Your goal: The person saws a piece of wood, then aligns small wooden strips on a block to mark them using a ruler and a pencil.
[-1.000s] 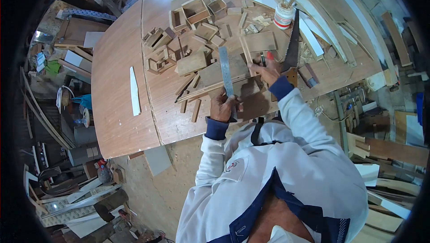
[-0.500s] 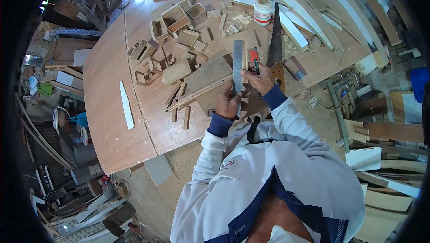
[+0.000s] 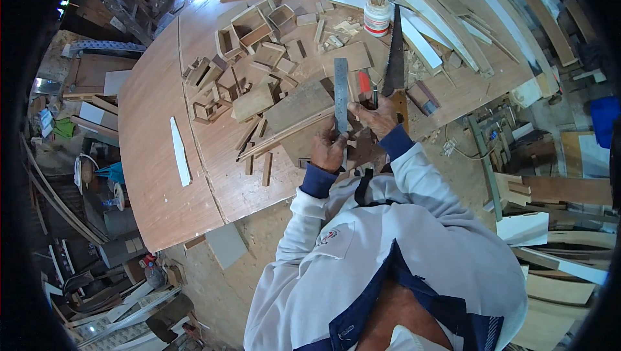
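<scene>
My left hand (image 3: 328, 149) is closed around the lower part of a steel ruler (image 3: 341, 92), which points away from me over the table. Just right of the ruler, a narrow wooden strip (image 3: 352, 86) lies close along it. My right hand (image 3: 376, 118) has its thumb by the strip's near end, and a dark pencil (image 3: 375, 95) sticks up from its fingers. Beyond that hand is a small red piece (image 3: 364, 82). A long thin wooden stick (image 3: 291, 132) runs slantwise to the left of my left hand. Part of the ruler's near end is hidden by my fingers.
A handsaw (image 3: 394, 60) lies right of my hands, near a white tub (image 3: 377, 17) holding sticks. Small wooden boxes (image 3: 252, 28) and offcuts cover the middle of the table (image 3: 152, 176). Long curved strips (image 3: 433, 8) lie along the far right side.
The ruler has turned slightly and looks narrower, with a wider gap to the wooden strip. My right hand has shifted a little right, and the pencil stands more upright.
</scene>
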Demonstrator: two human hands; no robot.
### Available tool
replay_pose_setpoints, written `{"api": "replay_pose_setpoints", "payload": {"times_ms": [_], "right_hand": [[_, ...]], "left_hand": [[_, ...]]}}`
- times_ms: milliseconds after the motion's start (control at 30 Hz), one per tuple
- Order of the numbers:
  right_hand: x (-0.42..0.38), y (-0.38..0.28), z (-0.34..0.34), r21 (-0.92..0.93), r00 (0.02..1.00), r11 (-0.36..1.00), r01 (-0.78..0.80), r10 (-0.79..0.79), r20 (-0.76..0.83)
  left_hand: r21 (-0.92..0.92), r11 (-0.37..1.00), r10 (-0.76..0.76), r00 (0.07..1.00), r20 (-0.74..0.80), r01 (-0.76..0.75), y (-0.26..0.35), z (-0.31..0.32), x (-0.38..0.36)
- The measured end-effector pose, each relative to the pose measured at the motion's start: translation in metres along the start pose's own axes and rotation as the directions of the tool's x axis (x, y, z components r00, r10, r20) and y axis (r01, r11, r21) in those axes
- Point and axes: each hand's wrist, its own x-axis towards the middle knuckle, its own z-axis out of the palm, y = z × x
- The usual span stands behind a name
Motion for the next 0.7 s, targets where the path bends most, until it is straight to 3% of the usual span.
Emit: {"api": "replay_pose_setpoints", "payload": {"times_ms": [167,267,433,567,633,700], "right_hand": [[-0.002,-0.003,0.005,0.088,1.0,0.996,-0.022,0.021,0.008],[-0.003,-0.003,0.006,0.046,1.0,0.999,-0.004,0.005,-0.012],[-0.005,-0.009,0.009,-0.179,0.994,0.984,0.022,-0.041,-0.103],[0.0,0.0,0.005,-0.212,0.992,0.976,-0.04,0.013,-0.129],[-0.004,-0.01,0.014,0.17,0.977,0.985,-0.032,0.067,-0.204],[-0.001,-0.003,0.012,0.162,0.977,0.987,-0.026,0.059,-0.205]], "left_hand": [[-0.084,0.993,0.083,0.997,-0.012,-0.083,-0.022,0.002,0.007],[-0.051,0.997,0.065,0.995,0.082,-0.061,-0.033,-0.002,0.01],[-0.079,0.992,0.099,0.993,0.064,-0.094,-0.032,0.005,0.008],[-0.014,0.997,0.082,0.995,0.062,-0.081,-0.029,0.003,0.005],[-0.033,0.998,0.058,0.997,0.047,-0.057,-0.029,0.004,0.004],[-0.052,0.998,0.035,0.999,0.033,-0.033,-0.031,0.004,0.005]]}}
